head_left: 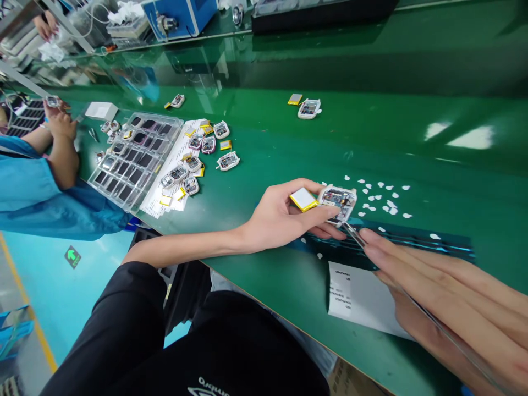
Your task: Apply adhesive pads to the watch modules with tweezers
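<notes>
My left hand (284, 217) is closed on a small white watch-like housing (338, 202) whose circuit board faces up, the thumb lying over its lower edge. Beside the housing, a silver battery with yellow edges (304, 199) rests against the fingers of that hand. Between the thumb and fingers of my right hand (445, 291) are metal tweezers (353, 234), their tips at the lower right edge of the housing. Small white stickers (388, 206) lie scattered on the green table just beyond. Whether the tips pinch anything is too small to see.
A strip of dark blue film (433, 245) and a white printed sheet (363, 300) lie near my right hand. Several open housings with batteries (192, 162) sit left, by a clear compartment tray (138, 159). Another person's arm (61, 148) is at far left. A blue box (181, 19) stands behind.
</notes>
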Motion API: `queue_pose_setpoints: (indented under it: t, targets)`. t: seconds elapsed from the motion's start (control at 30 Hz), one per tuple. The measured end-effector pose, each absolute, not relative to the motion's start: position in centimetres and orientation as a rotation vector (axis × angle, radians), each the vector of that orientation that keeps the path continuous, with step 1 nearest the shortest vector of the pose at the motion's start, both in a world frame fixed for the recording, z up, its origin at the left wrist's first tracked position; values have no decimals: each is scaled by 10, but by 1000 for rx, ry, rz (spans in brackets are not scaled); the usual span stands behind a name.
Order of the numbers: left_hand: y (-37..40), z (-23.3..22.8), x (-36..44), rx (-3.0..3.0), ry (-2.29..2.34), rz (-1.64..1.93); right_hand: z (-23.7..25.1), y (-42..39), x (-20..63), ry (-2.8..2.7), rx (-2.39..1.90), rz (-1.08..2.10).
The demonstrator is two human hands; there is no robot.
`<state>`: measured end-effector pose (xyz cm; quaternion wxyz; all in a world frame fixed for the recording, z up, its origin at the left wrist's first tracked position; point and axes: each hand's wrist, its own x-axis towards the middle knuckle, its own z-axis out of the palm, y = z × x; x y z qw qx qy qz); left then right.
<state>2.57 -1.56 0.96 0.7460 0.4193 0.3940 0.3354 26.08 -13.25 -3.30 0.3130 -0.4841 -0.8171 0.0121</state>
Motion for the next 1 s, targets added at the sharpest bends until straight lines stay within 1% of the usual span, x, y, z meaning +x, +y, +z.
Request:
queue_pose_setpoints:
  t: [0.13,0.23,0.3,0.4,0.5,0.6,0.63,0.67,0.7,0.77,0.87,1.0]
  targets:
    - [-16,10,24,935,842,735,-41,-149,273,-2089,-1349,40]
    - [-17,8,24,923,844,758,-35,-139,271,-2095,-1351,33]
    - [-18,4,24,920,839,788,-28,-123,266,-2145,-1277,19]
    - [-13,-4,25,989,821,821,-19,-101,256,-2249,-1033,-85]
    - [17,-14,21,1219,896,866,-14,-92,252,-2278,-901,-211]
    - [76,-17,7,1704,1180,941,-9,-92,251,-2281,-863,-274]
    - [98,-16,1,1931,1333,893,-6,-92,250,-2289,-853,-287]
    - [119,-15,-6,2147,1492,773,-3,-92,249,-2302,-846,-302]
    - [138,-13,-11,2305,1632,577,0,-92,247,-2309,-838,-319]
    - [164,-11,-19,2369,1713,463,5,-92,244,-2305,-837,-345]
    - [179,-11,-17,2442,1677,428,6,-92,241,-2283,-847,-366]
    - [192,-18,0,2534,1508,339,2,-92,242,-2276,-844,-398]
